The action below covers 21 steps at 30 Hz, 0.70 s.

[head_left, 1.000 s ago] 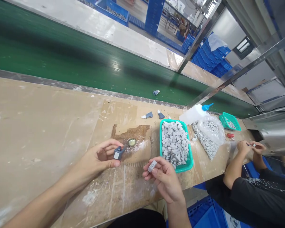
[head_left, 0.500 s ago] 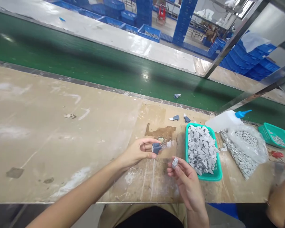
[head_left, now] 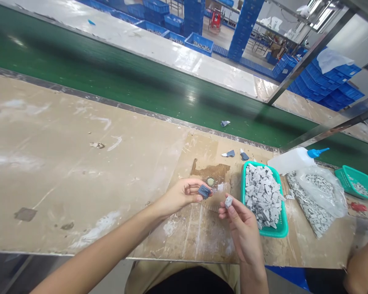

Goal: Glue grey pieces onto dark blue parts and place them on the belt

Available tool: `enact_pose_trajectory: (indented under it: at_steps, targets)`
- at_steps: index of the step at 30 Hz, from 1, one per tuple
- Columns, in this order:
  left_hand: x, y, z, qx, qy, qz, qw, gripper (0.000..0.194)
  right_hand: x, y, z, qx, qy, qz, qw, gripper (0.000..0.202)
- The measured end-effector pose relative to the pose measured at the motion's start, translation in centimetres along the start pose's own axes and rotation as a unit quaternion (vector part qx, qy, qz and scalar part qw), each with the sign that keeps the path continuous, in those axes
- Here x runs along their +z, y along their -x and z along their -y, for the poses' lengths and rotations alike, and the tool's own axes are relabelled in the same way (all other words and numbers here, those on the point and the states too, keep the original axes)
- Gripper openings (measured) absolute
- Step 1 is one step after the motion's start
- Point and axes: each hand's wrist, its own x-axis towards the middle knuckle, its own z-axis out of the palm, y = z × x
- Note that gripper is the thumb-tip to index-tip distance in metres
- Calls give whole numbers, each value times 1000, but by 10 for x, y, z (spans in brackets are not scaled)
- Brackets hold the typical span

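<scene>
Between the thumb and fingers of my left hand [head_left: 184, 195] is a small dark blue-grey plastic piece [head_left: 204, 191], its recessed face turned up. My right hand [head_left: 241, 218] pinches a small light grey block [head_left: 228, 201] at its fingertips. The two pieces are a short gap apart, above the worktable [head_left: 147, 171]. Just right of my right hand, a green basket [head_left: 282, 228] holds a heap of light grey pieces [head_left: 262, 192]. Beyond my left hand lies a small round cap-like disc [head_left: 210, 182] on the table.
Two blue-grey pieces with white ends [head_left: 230, 153] lie behind the basket; another piece [head_left: 225, 123] is on the green belt [head_left: 159, 102]. At right are a white squeeze bottle [head_left: 291, 160], a bag of grey pieces [head_left: 319, 200], a second basket [head_left: 357, 183] and another person's arm [head_left: 363, 259].
My left hand has turned the blue-grey piece so its recessed face shows. My right hand has raised the grey block slightly. The whole view has shifted a little.
</scene>
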Motion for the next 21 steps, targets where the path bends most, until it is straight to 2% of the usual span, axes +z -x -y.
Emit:
enact_pose_trajectory:
  at_steps: [5, 8, 12, 17, 21]
  targets:
    - [3, 2, -3, -4, -31, 24, 999, 23, 0, 0, -4, -79, 107, 22, 991, 33]
    - [7, 5, -4, 20, -65, 28, 997, 18, 2, 1, -3, -138, 192, 33, 971, 26]
    - [12, 7, -4, 9, -85, 33, 996, 21, 8, 4, 0, -202, 260, 20, 944, 22]
    - [15, 11, -5, 32, -171, 15, 985, 14, 12, 7, -3, -278, 321, 45, 904, 36]
    - [13, 13, -3, 102, -265, -4, 959, 12, 13, 6, -6, -360, 366, 60, 856, 54]
